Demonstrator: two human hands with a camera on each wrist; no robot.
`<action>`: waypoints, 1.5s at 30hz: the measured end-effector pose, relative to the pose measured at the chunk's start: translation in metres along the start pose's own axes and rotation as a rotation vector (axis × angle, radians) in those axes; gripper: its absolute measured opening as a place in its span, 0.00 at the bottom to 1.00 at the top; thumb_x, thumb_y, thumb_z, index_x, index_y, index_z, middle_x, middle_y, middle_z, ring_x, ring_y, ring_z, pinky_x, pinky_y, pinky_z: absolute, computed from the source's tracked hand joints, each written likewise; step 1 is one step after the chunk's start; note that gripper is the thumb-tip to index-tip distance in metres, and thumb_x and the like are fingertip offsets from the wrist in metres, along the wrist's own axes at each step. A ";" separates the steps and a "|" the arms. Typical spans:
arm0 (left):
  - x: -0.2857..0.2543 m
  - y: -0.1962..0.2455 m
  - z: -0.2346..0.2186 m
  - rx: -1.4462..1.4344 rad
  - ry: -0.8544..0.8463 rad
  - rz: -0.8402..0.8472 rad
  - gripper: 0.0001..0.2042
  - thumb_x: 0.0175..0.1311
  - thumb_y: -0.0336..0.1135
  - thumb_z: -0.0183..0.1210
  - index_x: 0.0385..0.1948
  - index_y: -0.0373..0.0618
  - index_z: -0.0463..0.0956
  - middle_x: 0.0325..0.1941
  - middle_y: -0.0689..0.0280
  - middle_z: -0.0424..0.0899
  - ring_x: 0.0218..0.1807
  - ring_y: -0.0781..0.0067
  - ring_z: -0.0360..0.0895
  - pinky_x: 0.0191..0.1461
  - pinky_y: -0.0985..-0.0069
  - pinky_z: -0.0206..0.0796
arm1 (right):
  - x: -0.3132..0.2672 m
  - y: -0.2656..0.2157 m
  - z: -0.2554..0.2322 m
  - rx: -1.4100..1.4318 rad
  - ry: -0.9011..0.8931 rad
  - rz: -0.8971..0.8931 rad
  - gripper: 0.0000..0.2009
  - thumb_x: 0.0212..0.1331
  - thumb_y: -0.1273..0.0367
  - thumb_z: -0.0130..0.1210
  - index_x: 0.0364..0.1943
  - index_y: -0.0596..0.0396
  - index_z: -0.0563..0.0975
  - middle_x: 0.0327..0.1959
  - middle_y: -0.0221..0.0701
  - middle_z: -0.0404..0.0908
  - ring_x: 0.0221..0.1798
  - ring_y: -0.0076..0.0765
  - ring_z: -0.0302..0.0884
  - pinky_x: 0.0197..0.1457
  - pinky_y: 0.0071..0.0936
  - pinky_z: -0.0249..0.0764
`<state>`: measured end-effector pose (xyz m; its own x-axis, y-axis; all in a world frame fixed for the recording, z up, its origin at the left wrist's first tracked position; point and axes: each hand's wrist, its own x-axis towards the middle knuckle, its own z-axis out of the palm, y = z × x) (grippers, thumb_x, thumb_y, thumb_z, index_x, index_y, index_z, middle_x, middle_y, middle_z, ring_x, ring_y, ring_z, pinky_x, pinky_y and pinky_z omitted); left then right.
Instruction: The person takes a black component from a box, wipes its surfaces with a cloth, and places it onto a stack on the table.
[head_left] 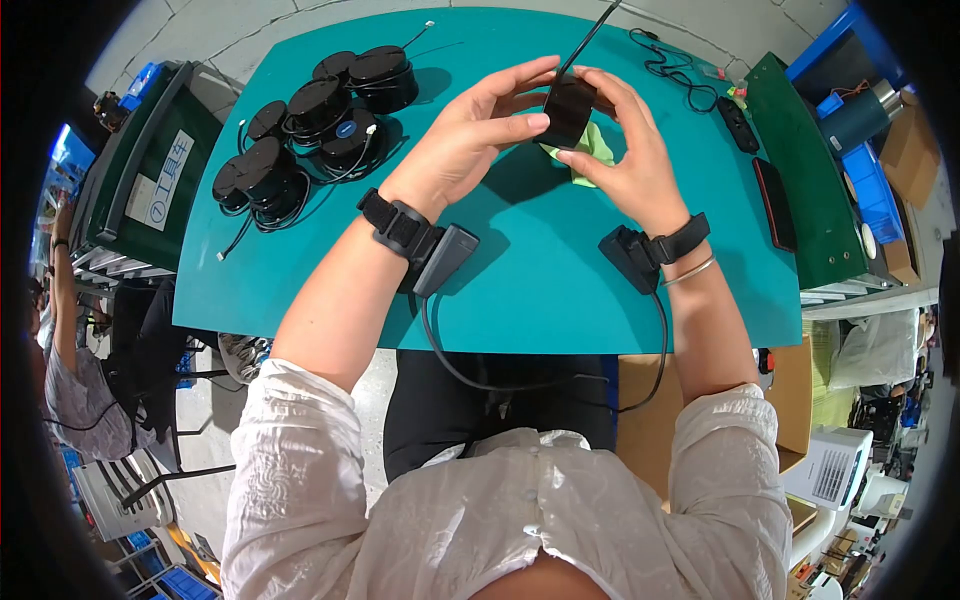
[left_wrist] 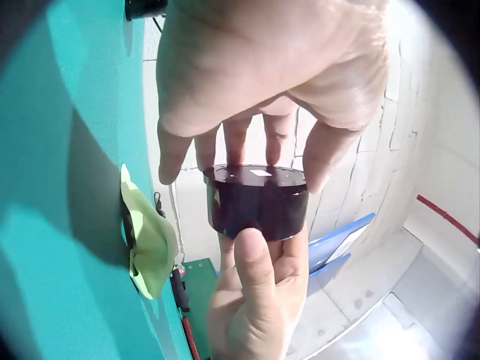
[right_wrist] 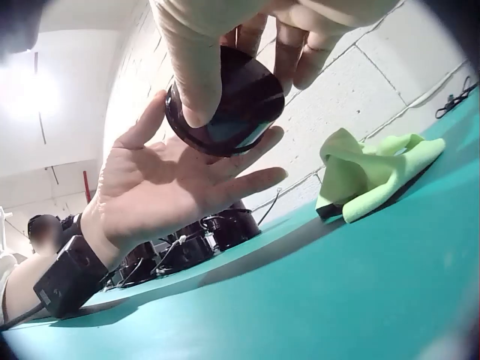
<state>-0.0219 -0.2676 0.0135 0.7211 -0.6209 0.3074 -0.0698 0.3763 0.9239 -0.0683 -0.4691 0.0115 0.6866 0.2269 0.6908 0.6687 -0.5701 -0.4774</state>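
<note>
A black, round, drum-shaped device (head_left: 568, 112) with a black cable rising from it is held up above the teal table (head_left: 560, 300). My right hand (head_left: 635, 165) grips its side, the thumb pressed on the dark casing in the right wrist view. On the other side, my left hand (head_left: 465, 135) spans its rim between thumb and fingers, the fingers fairly straight. One flat end of the device, with a small white mark, faces the left palm in the left wrist view. A crumpled light green cloth (right_wrist: 379, 172) lies on the table below the hands.
Several similar black devices (head_left: 318, 102) with cables stand at the back left. Along the right side are a loose black cable (head_left: 680, 68), a power strip (head_left: 738, 126) and a red-edged dark slab (head_left: 774, 205). Green cabinets (head_left: 150, 165) flank the table; another person (head_left: 85, 385) is at far left.
</note>
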 end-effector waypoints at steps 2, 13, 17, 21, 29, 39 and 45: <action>0.000 -0.001 0.000 0.005 -0.022 0.045 0.32 0.61 0.34 0.61 0.68 0.45 0.60 0.64 0.63 0.69 0.63 0.70 0.68 0.67 0.68 0.59 | 0.000 -0.003 -0.001 -0.008 0.005 -0.011 0.37 0.45 0.68 0.69 0.64 0.49 0.65 0.62 0.36 0.69 0.62 0.41 0.70 0.65 0.38 0.68; 0.001 -0.013 -0.010 -0.248 0.042 -0.316 0.26 0.70 0.53 0.48 0.59 0.42 0.68 0.47 0.57 0.79 0.41 0.65 0.81 0.43 0.68 0.80 | -0.005 0.002 0.000 0.334 -0.158 0.259 0.35 0.55 0.57 0.64 0.68 0.44 0.62 0.63 0.37 0.66 0.50 0.34 0.76 0.50 0.29 0.76; 0.002 -0.012 -0.012 -0.292 0.052 -0.352 0.28 0.70 0.57 0.44 0.58 0.42 0.67 0.41 0.54 0.81 0.32 0.61 0.82 0.37 0.68 0.81 | -0.003 -0.004 0.002 0.313 -0.200 0.169 0.36 0.55 0.61 0.64 0.69 0.42 0.62 0.64 0.37 0.64 0.50 0.34 0.76 0.51 0.29 0.76; 0.001 -0.009 -0.010 -0.248 -0.075 -0.347 0.31 0.70 0.60 0.41 0.60 0.42 0.65 0.48 0.55 0.80 0.39 0.61 0.82 0.39 0.66 0.80 | -0.003 -0.004 0.000 0.379 -0.194 0.151 0.38 0.51 0.67 0.67 0.68 0.42 0.62 0.62 0.36 0.66 0.49 0.33 0.77 0.52 0.29 0.76; -0.002 -0.003 0.007 0.150 -0.001 0.118 0.34 0.61 0.43 0.61 0.68 0.50 0.57 0.70 0.62 0.59 0.66 0.62 0.63 0.62 0.60 0.67 | -0.001 0.001 -0.003 0.595 0.011 0.272 0.37 0.52 0.72 0.67 0.68 0.45 0.62 0.61 0.36 0.66 0.49 0.29 0.77 0.51 0.26 0.77; -0.003 0.009 0.002 -0.021 0.112 0.194 0.28 0.58 0.36 0.64 0.61 0.44 0.67 0.53 0.63 0.75 0.44 0.70 0.76 0.48 0.74 0.73 | 0.000 -0.008 0.006 0.881 -0.026 0.260 0.37 0.55 0.75 0.63 0.70 0.50 0.59 0.64 0.36 0.64 0.48 0.27 0.75 0.51 0.24 0.76; -0.001 0.005 -0.001 -0.341 0.042 -0.140 0.27 0.69 0.56 0.47 0.54 0.38 0.71 0.40 0.57 0.81 0.30 0.68 0.79 0.32 0.71 0.75 | 0.002 -0.003 -0.006 0.647 -0.095 0.290 0.35 0.55 0.71 0.64 0.69 0.49 0.61 0.63 0.33 0.66 0.43 0.24 0.70 0.45 0.19 0.71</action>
<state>-0.0224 -0.2639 0.0174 0.7356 -0.6564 0.1674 0.2602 0.5020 0.8248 -0.0705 -0.4719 0.0175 0.8646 0.2221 0.4507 0.4703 -0.0419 -0.8815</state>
